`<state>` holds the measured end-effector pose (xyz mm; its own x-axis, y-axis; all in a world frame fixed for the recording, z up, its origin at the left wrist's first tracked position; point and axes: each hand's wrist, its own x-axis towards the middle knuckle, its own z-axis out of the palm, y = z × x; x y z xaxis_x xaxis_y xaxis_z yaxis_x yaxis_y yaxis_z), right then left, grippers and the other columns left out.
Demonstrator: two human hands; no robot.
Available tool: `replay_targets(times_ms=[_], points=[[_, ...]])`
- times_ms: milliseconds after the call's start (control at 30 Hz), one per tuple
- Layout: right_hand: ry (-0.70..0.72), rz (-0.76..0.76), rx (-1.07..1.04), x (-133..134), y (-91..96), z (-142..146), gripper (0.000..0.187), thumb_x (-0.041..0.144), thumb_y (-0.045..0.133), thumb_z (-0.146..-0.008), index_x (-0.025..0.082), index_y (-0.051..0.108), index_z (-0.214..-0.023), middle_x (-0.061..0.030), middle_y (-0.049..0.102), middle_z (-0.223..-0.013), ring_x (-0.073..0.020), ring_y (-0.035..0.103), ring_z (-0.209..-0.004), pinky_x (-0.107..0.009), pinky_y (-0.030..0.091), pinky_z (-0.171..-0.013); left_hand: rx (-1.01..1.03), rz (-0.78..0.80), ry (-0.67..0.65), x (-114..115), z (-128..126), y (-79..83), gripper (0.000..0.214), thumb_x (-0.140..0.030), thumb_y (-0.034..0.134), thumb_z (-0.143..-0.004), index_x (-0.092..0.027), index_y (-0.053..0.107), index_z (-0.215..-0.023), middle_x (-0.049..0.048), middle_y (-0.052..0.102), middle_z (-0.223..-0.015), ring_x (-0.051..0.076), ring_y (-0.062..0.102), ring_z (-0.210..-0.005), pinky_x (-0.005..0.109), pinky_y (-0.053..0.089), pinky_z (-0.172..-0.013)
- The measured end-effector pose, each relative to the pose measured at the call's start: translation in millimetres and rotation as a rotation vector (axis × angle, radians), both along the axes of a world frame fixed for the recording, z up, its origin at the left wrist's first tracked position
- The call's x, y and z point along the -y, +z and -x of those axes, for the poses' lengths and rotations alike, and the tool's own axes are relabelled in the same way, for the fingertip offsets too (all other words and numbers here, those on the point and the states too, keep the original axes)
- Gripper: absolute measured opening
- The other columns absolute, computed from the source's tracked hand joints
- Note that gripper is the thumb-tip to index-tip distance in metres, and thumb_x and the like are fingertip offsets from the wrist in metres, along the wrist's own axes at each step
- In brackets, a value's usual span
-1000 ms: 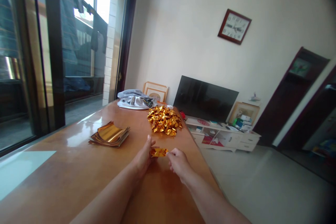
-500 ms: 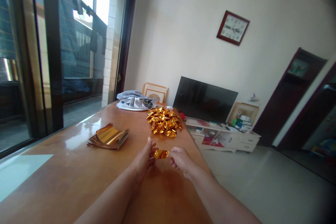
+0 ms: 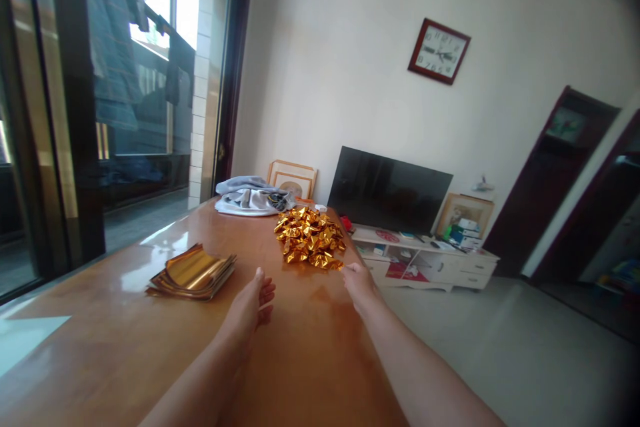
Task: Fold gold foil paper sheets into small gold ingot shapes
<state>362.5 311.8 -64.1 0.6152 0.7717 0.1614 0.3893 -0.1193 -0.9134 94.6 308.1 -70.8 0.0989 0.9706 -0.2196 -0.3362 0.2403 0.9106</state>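
Observation:
My right hand (image 3: 357, 281) pinches one end of a folded gold foil piece (image 3: 334, 265) at the near right edge of a heap of similar shiny gold foil pieces (image 3: 307, 233). Over the table, my left hand (image 3: 254, 299) is held with its thumb up and fingers apart, nothing in it. To its left lies a stack of gold foil sheets (image 3: 193, 271), the top ones curling upward.
The glossy brown wooden table (image 3: 295, 360) runs away from me. Grey cloth (image 3: 247, 195) is bundled at its far end, near leaning picture frames (image 3: 293, 177). Beyond stand a television (image 3: 390, 188) and a low white cabinet (image 3: 440, 268).
My right hand has carried the gold foil piece forward and right to the heap. My left hand has let go of it and drawn back to the left.

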Motion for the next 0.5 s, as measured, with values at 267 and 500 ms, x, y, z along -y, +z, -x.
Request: replay_targets(times_ms=[267, 500], points=[[-0.149, 0.118, 0.126, -33.0, -0.6, -39.5, 0.024, 0.04, 0.061, -0.078, 0.018, 0.072, -0.076, -0.0099, 0.072, -0.073, -0.0261, 0.067, -0.072, -0.028, 0.04, -0.054, -0.019, -0.005, 0.065, -2.9, 4.7, -3.0, 0.069, -0.074, 0.062, -0.078, -0.015, 0.067, -0.115, 0.016, 0.069, -0.123, 0.029, 0.064, -0.114, 0.036, 0.05, -0.081], [-0.199, 0.249, 0.21, -59.0, -15.6, -66.3, 0.038, 0.046, 0.06, -0.083, 0.015, 0.077, -0.095, -0.0209, 0.074, -0.094, -0.0329, 0.069, -0.086, -0.034, 0.045, -0.065, -0.023, -0.025, 0.07, -3.0, 4.6, -2.6, 0.068, -0.073, 0.063, -0.078, -0.015, 0.069, -0.112, 0.0159, 0.07, -0.12, 0.03, 0.064, -0.114, 0.038, 0.049, -0.083]])
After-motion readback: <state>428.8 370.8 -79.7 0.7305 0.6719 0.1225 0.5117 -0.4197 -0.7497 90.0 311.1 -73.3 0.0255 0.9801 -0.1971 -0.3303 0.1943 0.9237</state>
